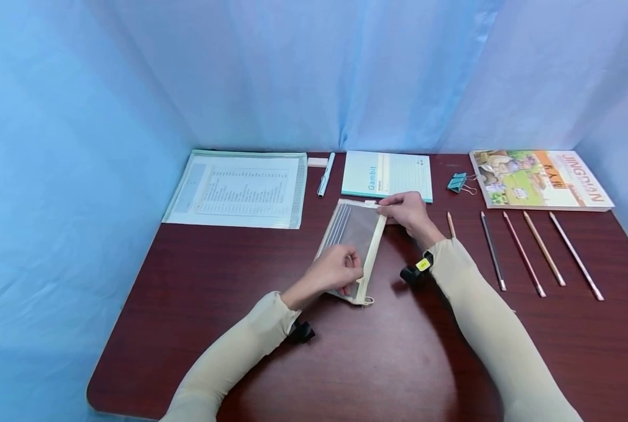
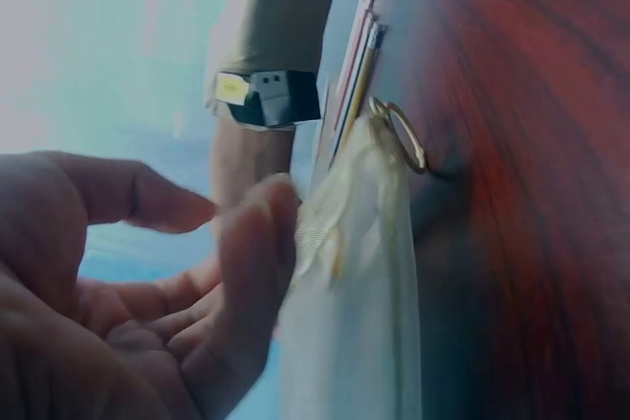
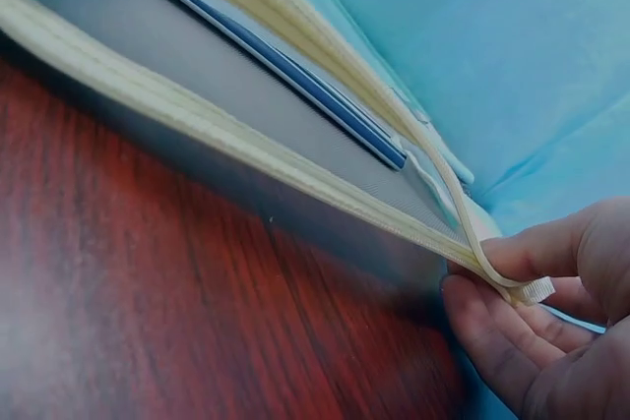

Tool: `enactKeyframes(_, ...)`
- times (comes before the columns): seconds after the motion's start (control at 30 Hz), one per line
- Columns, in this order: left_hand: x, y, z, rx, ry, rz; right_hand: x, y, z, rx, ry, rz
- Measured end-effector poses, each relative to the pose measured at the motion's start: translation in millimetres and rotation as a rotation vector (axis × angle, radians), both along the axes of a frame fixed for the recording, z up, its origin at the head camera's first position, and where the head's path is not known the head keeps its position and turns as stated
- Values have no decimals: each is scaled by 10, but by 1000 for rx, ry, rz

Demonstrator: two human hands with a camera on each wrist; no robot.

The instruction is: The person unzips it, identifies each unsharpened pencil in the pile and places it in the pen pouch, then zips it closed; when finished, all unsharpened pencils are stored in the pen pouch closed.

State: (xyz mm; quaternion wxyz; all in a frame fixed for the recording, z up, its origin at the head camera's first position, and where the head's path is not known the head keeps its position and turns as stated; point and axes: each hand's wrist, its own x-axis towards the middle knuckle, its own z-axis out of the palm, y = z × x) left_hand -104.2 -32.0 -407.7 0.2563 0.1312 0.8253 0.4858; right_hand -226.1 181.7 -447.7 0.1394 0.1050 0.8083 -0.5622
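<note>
A see-through mesh zip pouch (image 1: 353,228) with a cream zipper edge lies in the middle of the table, its mouth parted in the right wrist view. My right hand (image 1: 410,214) pinches the far corner of that edge between thumb and fingers. Over the pouch's near part hovers my left hand (image 1: 335,269); in the left wrist view its thumb and bent forefinger stand apart with nothing between them. A small ring (image 2: 406,135) hangs at the near zipper end. Inside the pouch lies a slender dark blue thing (image 3: 295,81), its kind unclear.
Several pencils (image 1: 525,253) lie in a row at the right. Along the back are a document sleeve (image 1: 240,187), a white pen (image 1: 326,174), an eraser-like white block (image 1: 317,162), a notebook (image 1: 388,174), a teal binder clip (image 1: 457,182) and a book (image 1: 541,179).
</note>
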Motion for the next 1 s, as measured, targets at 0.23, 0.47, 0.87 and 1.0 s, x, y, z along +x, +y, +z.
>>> enactKeyframes(0.23, 234, -236, 47, -97, -39, -162, 66, 12, 19, 13, 19, -55)
enactKeyframes(0.47, 261, -380, -15, -49, -168, -212, 164, 118, 18, 83, 29, -95)
enactKeyframes(0.87, 54, -579, -47, 14, -222, -153, 410, 319, 1, 183, 104, -53)
enactKeyframes(1.0, -20, -651, -55, 15, -223, -107, 493, 359, 29, 314, 163, -16)
